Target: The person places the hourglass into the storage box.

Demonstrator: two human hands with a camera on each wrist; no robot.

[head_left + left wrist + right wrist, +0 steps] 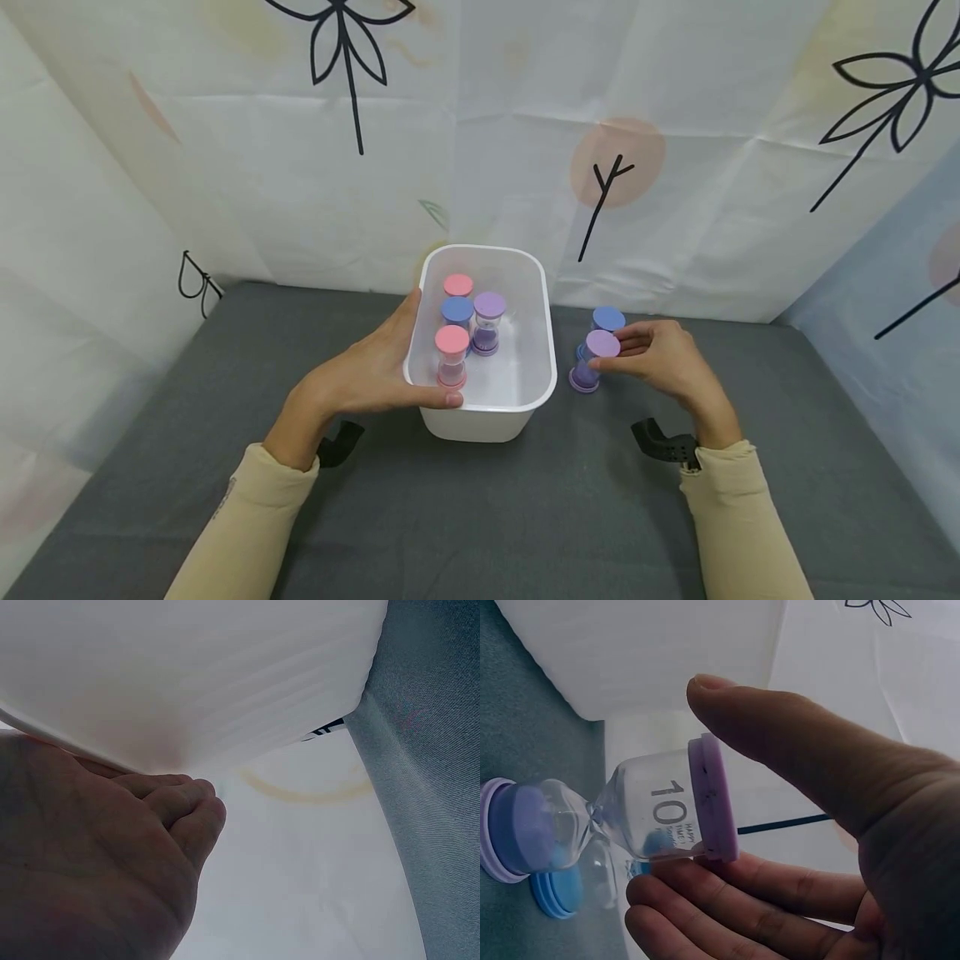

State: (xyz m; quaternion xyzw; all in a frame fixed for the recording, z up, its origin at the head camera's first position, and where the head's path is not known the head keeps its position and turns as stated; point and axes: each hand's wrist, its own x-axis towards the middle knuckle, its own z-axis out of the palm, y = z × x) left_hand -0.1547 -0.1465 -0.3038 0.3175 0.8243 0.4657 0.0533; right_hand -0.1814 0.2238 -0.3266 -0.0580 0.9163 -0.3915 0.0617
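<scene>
My left hand (367, 367) grips the rim of a white plastic bin (480, 427), thumb over the near left corner and fingers against the outer left wall. Inside the bin stand a blue hourglass (457, 310), a purple hourglass (487, 321) and two pink ones, the nearer pink hourglass (452, 354) close to my thumb. To the right, another purple hourglass (660, 802), marked 10, stands upright on the table. Around its cap my right hand (660, 358) is spread, the thumb apart from it in the right wrist view. Behind it stands a second blue hourglass (608, 318).
Dark grey cloth covers the table (570, 517). A pale printed curtain (510, 183) hangs along the back edge, close behind the bin, and more curtain hangs at both sides. Each wrist wears a black strap (663, 442).
</scene>
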